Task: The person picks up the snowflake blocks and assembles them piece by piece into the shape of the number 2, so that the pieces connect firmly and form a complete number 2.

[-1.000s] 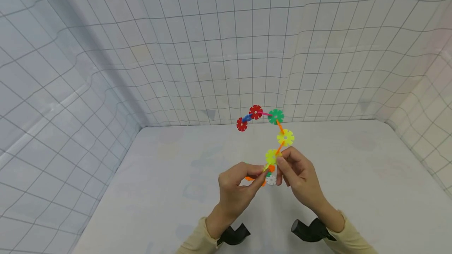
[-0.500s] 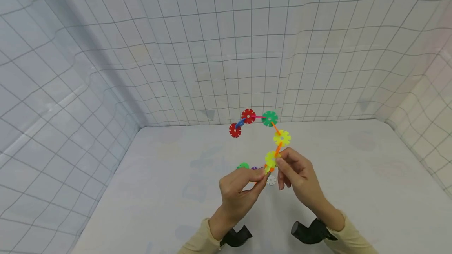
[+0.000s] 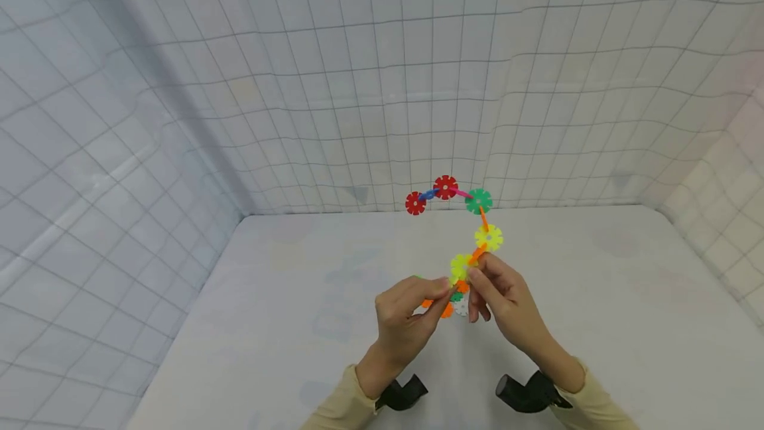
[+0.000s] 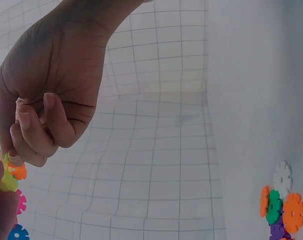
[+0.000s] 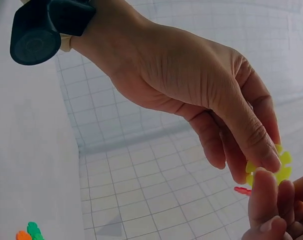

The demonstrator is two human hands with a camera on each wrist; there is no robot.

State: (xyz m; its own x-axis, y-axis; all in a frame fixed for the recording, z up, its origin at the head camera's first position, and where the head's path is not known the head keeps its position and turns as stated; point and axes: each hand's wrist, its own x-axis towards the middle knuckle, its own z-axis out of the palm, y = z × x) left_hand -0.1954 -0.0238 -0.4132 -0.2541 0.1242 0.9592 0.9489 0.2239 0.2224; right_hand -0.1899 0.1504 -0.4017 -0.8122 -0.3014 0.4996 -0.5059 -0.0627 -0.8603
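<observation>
A chain of snowflake discs, plastic pieces with notched rims, curves up and away from both hands. My right hand [image 3: 507, 304] pinches a yellow snowflake disc [image 3: 462, 267] at its near end. With thumb and finger my left hand [image 3: 402, 320] pinches a yellow piece [image 4: 9, 180] turned edge-on, right at that disc's rim. Beyond them come a second yellow disc [image 3: 489, 237], a green disc [image 3: 478, 202], a red disc [image 3: 445, 187] and an end red disc [image 3: 415, 203], joined by orange, pink and blue pieces. Fingertips cover part of the held pieces.
Loose discs lie on the white table [image 3: 268, 324] below the hands, partly hidden: a white disc [image 4: 283, 176], an orange disc [image 4: 293, 213], a green disc [image 4: 274, 206] and purple ones. Grid-patterned sheet walls [image 3: 382, 85] rise behind and at both sides.
The chain's far end swung left and down, then back right and up. Both hands keep their pinch and have barely moved.
</observation>
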